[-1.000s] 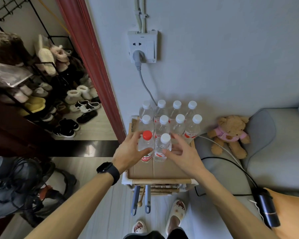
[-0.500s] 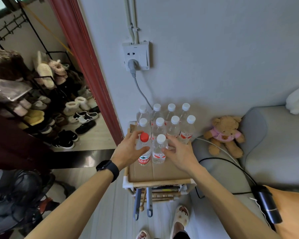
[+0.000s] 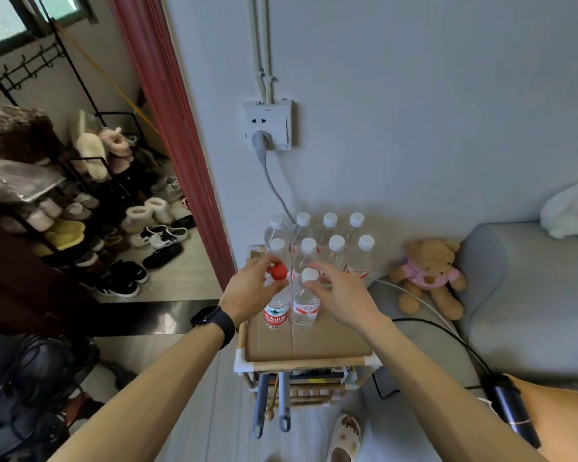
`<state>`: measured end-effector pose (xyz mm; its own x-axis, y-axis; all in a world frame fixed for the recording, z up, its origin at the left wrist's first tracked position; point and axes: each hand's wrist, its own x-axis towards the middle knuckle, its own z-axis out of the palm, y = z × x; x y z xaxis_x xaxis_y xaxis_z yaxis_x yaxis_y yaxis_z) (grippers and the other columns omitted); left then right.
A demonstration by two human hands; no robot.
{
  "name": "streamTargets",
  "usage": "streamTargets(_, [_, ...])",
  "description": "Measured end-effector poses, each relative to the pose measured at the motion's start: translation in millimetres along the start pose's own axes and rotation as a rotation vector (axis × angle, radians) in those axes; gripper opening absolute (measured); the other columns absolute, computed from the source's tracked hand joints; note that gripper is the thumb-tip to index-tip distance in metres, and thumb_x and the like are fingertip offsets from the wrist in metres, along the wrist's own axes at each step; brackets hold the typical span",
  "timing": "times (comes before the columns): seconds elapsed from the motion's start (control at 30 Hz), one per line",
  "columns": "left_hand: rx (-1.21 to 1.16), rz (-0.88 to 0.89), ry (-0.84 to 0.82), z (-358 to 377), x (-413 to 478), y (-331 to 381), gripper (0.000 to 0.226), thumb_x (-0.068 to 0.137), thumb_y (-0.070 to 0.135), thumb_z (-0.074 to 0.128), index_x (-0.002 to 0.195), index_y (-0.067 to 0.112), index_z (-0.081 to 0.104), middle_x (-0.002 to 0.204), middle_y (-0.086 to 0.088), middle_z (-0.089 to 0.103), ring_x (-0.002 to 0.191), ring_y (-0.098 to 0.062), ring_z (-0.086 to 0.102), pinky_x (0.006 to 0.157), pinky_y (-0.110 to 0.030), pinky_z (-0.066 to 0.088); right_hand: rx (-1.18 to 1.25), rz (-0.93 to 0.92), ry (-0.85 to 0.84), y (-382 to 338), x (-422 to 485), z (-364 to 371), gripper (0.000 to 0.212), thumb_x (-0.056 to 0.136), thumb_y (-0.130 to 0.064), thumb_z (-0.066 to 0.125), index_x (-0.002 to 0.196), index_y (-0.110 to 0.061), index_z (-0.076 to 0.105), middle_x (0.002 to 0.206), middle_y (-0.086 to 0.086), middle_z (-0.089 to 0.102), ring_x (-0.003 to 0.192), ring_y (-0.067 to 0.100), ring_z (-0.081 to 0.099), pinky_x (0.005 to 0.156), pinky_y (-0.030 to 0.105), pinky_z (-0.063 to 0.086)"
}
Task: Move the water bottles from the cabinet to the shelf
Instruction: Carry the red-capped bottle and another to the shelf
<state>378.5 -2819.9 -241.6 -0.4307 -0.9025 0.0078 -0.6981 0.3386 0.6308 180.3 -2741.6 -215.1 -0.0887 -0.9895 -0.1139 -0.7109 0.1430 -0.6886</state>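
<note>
While each grip pinches a neck, left hand (image 3: 252,285) on the red-capped clear plastic bottle (image 3: 277,300) and right hand (image 3: 341,293) on the white-capped clear plastic bottle (image 3: 305,301) beside it, lift straight upward.

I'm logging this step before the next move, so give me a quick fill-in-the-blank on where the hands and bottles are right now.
1. The left hand is at the bottle with the ____ cap.
2. The right hand is at the neck of the front bottle with the ____ cap.
3. Behind these two stand ____ more white-capped bottles, in two rows.
4. A smartwatch is on the ____ wrist.

Missing words: red; white; eight; left
</note>
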Motion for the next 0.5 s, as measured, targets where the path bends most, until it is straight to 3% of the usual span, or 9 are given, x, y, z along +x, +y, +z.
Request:
streamTargets(0.37, [0.025,-0.033,-0.013,-2.2,-6.2,3.5,0.032,0.088,0.045,0.065,0.113,0.037,0.047,0.108,0.012,0.056,0.093,-0.009,0.058,0.085,-0.035,0.054,0.016,-0.026,0.026,4.5,-4.1,3.5,0.042,0.095,-0.059,0.048,0.133,-0.041,0.050,0.127,-0.010,0.063,0.114,0.007,0.060,0.087,0.026,0.045])
streamTargets(0.5, [0.045,-0.064,0.014,-2.5,-9.8,5.8,0.031,0.088,0.046,0.065,0.114,0.035,0.052,0.108,0.015,0.060,0.093,-0.006,0.059,0.084,-0.034,0.054,-0.083,-0.113,-0.020,4.5,1.6,-5.1,0.036,0.097,-0.051,0.049,0.131,-0.039,0.050,0.123,-0.010,0.065,0.110,0.009,0.061,0.085,0.028,0.047])
